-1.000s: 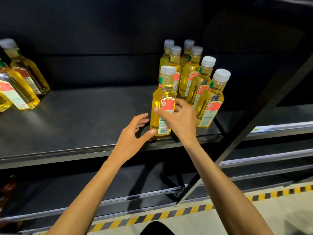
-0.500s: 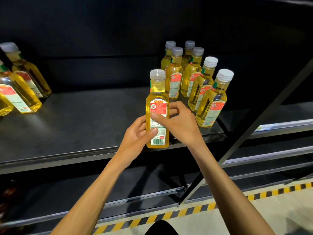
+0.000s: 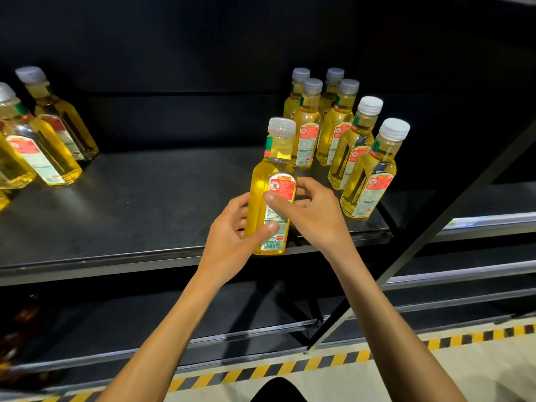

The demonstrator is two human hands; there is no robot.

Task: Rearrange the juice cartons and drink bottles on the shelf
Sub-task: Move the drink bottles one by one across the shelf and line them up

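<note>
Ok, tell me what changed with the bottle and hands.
The front bottle left the shelf, lifted toward the person past its front edge. The left hand, earlier only touching it with the thumb, now grips its lower body; the right hand still holds it at the label. The six bottles behind and the bottles at left stayed put.

Yellow-black hazard tape point(image 3: 290, 367) runs along the near floor edge, with pale floor point(image 3: 478, 369) to its right. A black diagonal strut point(image 3: 432, 227) crosses the right side. A dark back panel point(image 3: 174, 53) sits far behind. Brownish items point(image 3: 17, 329) sit low on the left (too dim to identify).
</note>
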